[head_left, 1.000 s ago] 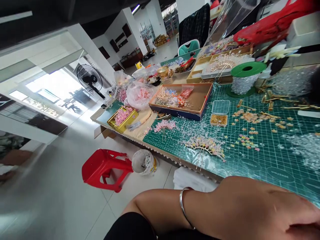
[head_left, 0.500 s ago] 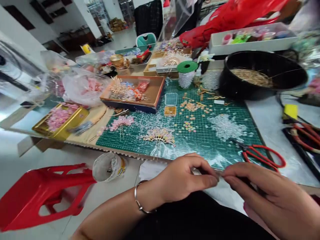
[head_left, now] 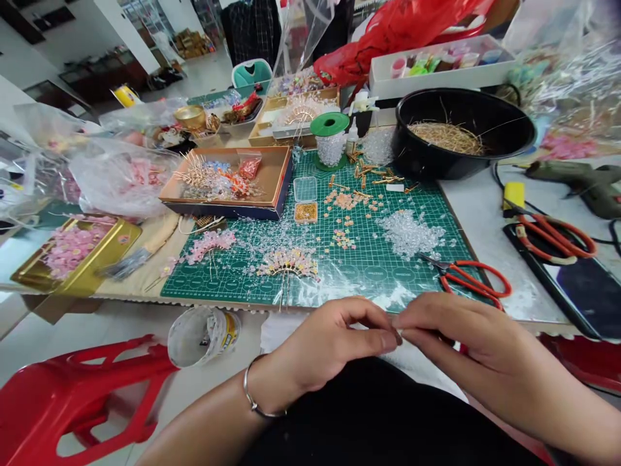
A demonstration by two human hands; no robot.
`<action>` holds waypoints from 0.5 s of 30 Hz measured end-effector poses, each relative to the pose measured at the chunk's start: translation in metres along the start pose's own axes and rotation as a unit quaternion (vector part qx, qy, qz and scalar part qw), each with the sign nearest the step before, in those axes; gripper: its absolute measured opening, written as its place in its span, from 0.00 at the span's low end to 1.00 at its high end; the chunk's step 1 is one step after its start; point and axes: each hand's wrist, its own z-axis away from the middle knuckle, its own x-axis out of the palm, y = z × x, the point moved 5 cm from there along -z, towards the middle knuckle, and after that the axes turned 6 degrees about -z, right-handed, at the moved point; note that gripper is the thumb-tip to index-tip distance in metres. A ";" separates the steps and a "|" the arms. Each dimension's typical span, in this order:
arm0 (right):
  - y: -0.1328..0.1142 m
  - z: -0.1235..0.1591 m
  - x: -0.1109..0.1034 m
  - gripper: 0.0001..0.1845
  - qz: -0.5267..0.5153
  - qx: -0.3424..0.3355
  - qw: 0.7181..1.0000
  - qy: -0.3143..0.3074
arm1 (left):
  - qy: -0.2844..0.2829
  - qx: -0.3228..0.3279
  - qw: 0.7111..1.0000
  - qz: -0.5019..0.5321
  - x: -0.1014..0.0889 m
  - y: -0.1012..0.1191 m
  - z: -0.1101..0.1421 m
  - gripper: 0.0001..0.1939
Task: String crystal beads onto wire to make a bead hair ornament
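Observation:
My left hand (head_left: 339,336) and my right hand (head_left: 451,333) meet fingertip to fingertip over my lap, just off the table's front edge. Both are closed in a pinch; whatever lies between the fingertips is too small to make out. Just beyond them, red-handled scissors (head_left: 473,281) lie on the green cutting mat (head_left: 339,288). A beaded hair comb (head_left: 287,264) with yellow and pink flowers rests on the mat, its prongs toward me. Left of it is a pink flower comb (head_left: 211,246). Clear beads (head_left: 410,233) form a heap on the right.
A black bowl (head_left: 402,145) of thin gold wires stands behind the mat, beside a green-topped spool (head_left: 330,139). An orange-rimmed box (head_left: 272,178) holds beaded sprigs. At right lie a phone (head_left: 572,294) and a glue gun (head_left: 577,178). A red stool (head_left: 43,395) and a bucket (head_left: 194,343) stand below.
The view has turned a little to the right, so the table's things appear farther left. My fingertips have come together; both hands stay pinched over my lap.

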 end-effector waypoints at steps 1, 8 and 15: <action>0.003 0.002 -0.004 0.08 0.003 0.017 0.999 0.036 | 0.013 -0.004 1.000 0.018 -0.001 -0.001 0.000 0.12; 0.001 0.009 -0.003 0.05 0.062 0.068 0.990 0.110 | 0.056 -0.010 0.998 0.012 -0.005 -0.004 -0.007 0.15; 0.004 0.005 0.012 0.08 0.078 0.037 0.995 0.055 | 0.059 0.027 0.984 -0.164 -0.004 0.010 -0.003 0.13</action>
